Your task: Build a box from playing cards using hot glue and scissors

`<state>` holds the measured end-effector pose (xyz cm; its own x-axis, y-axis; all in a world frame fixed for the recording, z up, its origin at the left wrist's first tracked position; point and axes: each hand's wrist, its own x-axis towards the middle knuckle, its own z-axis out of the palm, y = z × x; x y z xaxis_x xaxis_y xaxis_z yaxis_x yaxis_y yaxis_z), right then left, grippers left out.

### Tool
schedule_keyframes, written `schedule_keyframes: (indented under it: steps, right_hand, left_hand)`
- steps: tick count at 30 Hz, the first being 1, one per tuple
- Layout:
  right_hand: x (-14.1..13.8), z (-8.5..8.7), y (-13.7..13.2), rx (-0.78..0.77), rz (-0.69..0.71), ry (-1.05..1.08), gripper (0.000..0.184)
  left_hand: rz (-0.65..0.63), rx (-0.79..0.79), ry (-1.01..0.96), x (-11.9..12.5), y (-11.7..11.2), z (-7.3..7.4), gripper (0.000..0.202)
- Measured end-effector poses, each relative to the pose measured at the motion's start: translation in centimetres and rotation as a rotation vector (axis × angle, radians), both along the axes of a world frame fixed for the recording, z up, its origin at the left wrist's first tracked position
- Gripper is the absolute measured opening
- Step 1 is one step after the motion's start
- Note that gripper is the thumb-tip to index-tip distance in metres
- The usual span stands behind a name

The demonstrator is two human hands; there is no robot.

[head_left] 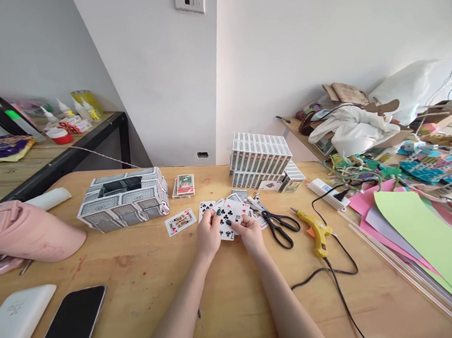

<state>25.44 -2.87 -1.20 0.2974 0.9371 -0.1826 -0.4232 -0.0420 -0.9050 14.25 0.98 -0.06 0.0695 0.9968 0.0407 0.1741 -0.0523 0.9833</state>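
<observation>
My left hand point(209, 232) pinches the left side of some playing cards point(226, 225), fingers closed. On their right side my right hand point(250, 232) grips them between thumb and fingers. A club card faces up in front, and a card with red pips shows behind it. More loose cards point(205, 209) lie just beyond my hands. A king card point(180, 221) rests face up on the table to the left. Black-handled scissors point(281, 227) lie right of my right hand, their blades partly over cards.
A box covered in cards point(124, 200) stands left, beside card packs point(183, 186). Stacked card boxes point(259, 159) stand at the back. A yellow glue gun point(317, 232) with its cord, a power strip point(327, 194) and coloured paper point(425, 233) lie right. A phone point(71, 326) is front left.
</observation>
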Motion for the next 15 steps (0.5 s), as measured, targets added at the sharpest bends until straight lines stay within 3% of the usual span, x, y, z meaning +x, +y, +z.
schedule_keyframes:
  steps: [3,8,15]
  right_hand:
    - [0.15,0.01,-0.01,-0.003,0.004,0.0,0.036]
    - [0.26,-0.17,0.2,-0.023,0.029,-0.042,0.036]
    - [0.08,-0.05,0.34,0.043,-0.084,0.025,0.03]
  left_hand:
    - [-0.005,0.076,0.084,0.21,-0.41,0.39,0.021]
    - [0.004,0.057,0.054,0.35,-0.3,0.23,0.02]
    - [-0.096,0.041,0.05,0.07,0.13,-0.12,0.027]
